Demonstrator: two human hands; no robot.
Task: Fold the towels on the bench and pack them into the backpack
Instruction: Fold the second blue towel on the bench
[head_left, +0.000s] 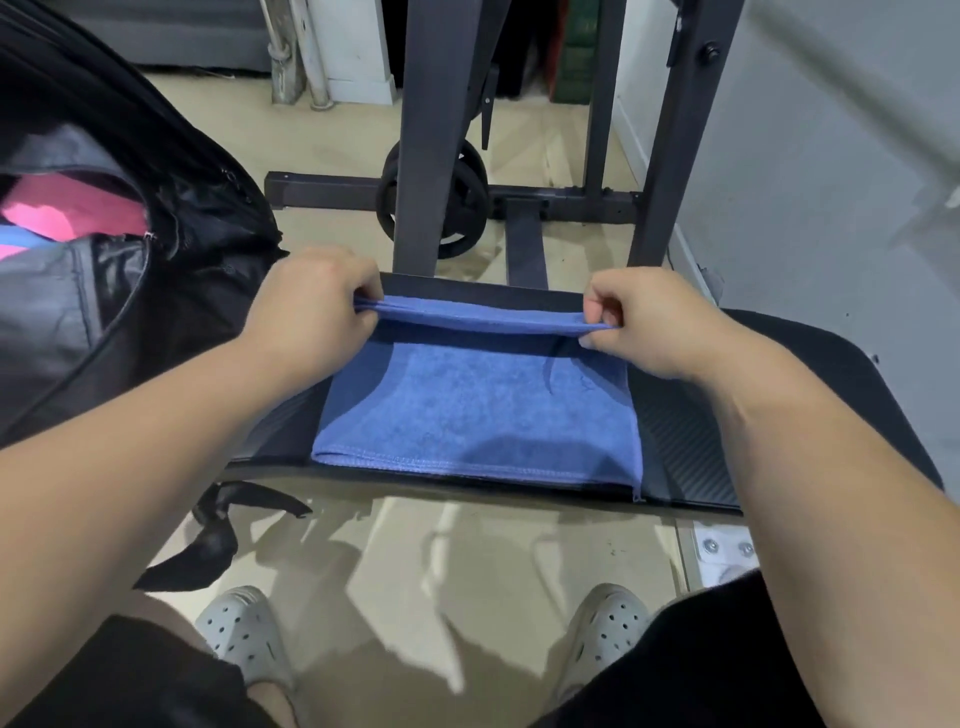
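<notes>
**Present state.** We hold the blue towel (478, 410) by its far edge. The left hand (311, 306) pinches the left corner and the right hand (654, 322) pinches the right corner. The fingers (363, 291) of each hand are curled against the thumb over what looks like a doubled layer of cloth. The held edge is raised off the counter (831, 374). The rest of the towel lies flat on the pad, with its near hem at the counter's front edge. The backpack (156, 270) stands open just to the left, with a pink item (72, 208) inside. We cannot tell whether it rests on the counter.

**Step in hand (judged).** We bring the far edge toward the near hem to halve the towel.

**Failure modes.**
1. *Skewed fold.* If one hand travels ahead of the other, the edges land out of line and the side hems will not match.
2. *Layer slip.* Each pinch spans more than one layer, so a slack pinch could release the lower layer and open the fold.
3. *Drag-off.* The near hem sits at the front edge. Pulling toward us under tension could slide the flat part off the counter onto the floor (467, 571).
4. *Trapped crease.* The edge sags slightly between the hands, and laying it down slack would likely set a wrinkle.
5. *Packing snag.* The backpack already holds contents, so a loose, bulky fold may catch at its opening.
</notes>
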